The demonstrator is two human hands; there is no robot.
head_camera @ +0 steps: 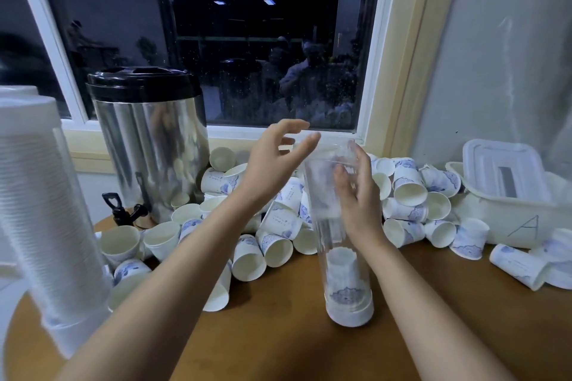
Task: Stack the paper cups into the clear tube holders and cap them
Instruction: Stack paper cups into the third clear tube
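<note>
clear tube [331,238] upright, few cups [343,275] inside | right hand [360,198] grips it | left hand [275,164] spread wide

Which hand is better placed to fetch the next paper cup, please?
Probably the left. The left hand is open and empty by the mouth of the clear tube, with loose paper cups piled just below it. The right hand grips that tube, holding it upright on the table.
</note>
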